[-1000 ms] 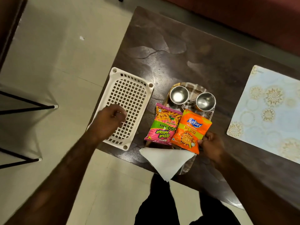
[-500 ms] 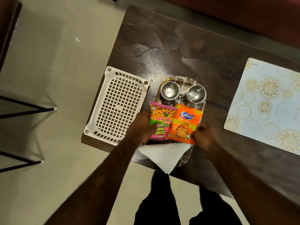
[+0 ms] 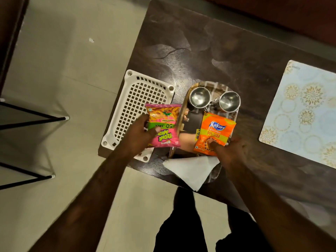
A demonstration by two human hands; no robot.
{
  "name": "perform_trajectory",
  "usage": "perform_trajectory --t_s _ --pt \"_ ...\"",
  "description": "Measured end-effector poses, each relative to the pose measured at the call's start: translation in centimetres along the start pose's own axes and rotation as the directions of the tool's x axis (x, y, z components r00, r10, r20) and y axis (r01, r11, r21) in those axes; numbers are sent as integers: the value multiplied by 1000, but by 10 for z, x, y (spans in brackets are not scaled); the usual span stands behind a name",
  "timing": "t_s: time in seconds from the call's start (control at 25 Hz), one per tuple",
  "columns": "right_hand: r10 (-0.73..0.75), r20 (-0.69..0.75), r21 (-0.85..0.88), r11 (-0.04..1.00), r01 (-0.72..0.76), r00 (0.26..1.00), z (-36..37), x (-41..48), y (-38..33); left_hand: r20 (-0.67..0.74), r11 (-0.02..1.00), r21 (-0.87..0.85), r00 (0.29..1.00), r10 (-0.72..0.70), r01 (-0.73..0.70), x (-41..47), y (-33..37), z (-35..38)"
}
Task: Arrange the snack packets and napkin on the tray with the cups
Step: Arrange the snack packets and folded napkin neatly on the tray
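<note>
pink packet (image 3: 163, 125) gripped in left hand (image 3: 139, 136), orange packet (image 3: 214, 132) pinched by right hand (image 3: 230, 149) — seemingly above tray (image 3: 216, 176)

- My one camera sits on my head and looks steeply down over my own arms and legs.
- It faces the near edge of the dark table (image 3: 227, 57), with pale floor (image 3: 60, 70) filling the left side.
- It is close enough to read packet lettering.
- There is only this view, so nothing is shared with another.
</note>
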State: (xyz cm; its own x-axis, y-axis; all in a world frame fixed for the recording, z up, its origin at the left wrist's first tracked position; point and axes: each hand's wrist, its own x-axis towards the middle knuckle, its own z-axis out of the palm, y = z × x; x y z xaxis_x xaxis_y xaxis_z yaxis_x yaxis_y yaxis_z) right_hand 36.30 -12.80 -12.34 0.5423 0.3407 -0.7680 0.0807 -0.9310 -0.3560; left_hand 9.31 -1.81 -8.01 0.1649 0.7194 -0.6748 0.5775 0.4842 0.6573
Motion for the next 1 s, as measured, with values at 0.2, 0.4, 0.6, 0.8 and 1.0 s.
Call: perform_trajectory --t_s 0.2,0.4,0.6,0.8,1.0 --pt "-41 -61 -99 994 35 997 0 -4 -8 -150 982 107 979 -138 154 19 -20 -67" --pt "93 56 196 975 -102 994 -14 -4 -9 -120 825 466 947 -299 320 28 -20 -77" --pt "162 289 422 863 -278 943 -22 -46 -17 -329 842 523 943 54 134 -10 2 -52" --pt "31 554 383 878 -287 832 8 -100 -30 502 915 -220 843 -191 338 -54 25 16" --pt "-115 496 -161 962 221 860 12 -96 -16 76 978 -49 977 -199 203 -40 -12 -8"
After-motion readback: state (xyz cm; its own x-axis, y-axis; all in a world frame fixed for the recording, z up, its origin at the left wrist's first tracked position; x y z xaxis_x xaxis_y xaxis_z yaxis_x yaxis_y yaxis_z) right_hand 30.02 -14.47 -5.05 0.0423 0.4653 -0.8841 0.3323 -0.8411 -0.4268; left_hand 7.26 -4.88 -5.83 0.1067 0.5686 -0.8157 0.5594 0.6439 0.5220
